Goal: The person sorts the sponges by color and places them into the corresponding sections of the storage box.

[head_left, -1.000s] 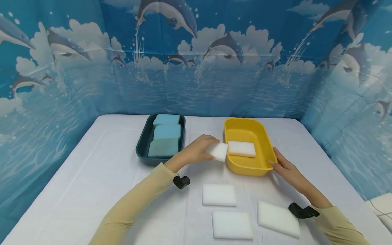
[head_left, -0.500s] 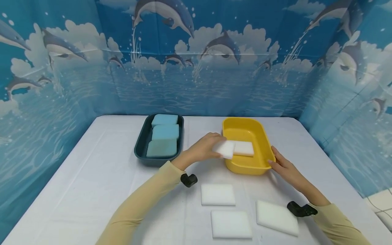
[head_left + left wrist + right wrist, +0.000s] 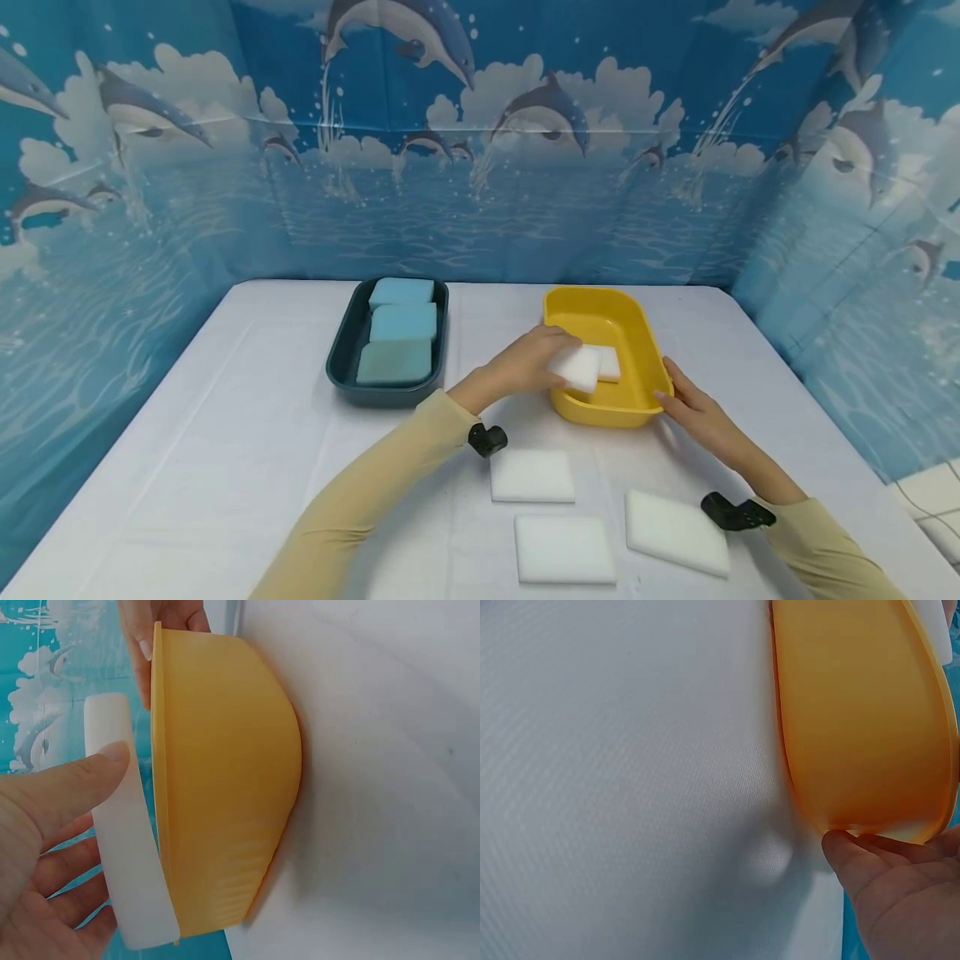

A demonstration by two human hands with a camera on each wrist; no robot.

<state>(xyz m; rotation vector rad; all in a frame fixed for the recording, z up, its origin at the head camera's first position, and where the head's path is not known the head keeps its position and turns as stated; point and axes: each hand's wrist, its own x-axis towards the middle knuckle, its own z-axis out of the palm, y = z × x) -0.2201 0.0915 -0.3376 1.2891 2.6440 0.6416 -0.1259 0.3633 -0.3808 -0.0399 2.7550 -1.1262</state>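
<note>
A white block-shaped sponge point(image 3: 577, 368) is pinched in my left hand point(image 3: 531, 360), held tilted over the left rim of the yellow tray point(image 3: 637, 392). The left wrist view shows my thumb on one face of this sponge point(image 3: 127, 832) and the fingers behind it. Inside the tray lies another white sponge point(image 3: 610, 364), partly hidden by the held one. My right hand point(image 3: 699, 414) holds the tray at its front right corner. In the right wrist view the thumb lies against the yellow wall point(image 3: 862, 712), and the other fingers are partly hidden.
A dark green tray point(image 3: 339, 367) with blue-green sponges point(image 3: 403, 323) stands to the left. Nearer the front, white sponges lie flat on the white-covered table: one point(image 3: 532, 477), a second point(image 3: 565, 550) and a third point(image 3: 677, 533) beside my right wrist. A dolphin-print curtain point(image 3: 480, 208) surrounds the table.
My left hand has carried the white sponge rightward, from beside the yellow tray to over its left rim, covering more of the sponge inside. My right hand has stayed at the tray's corner.
</note>
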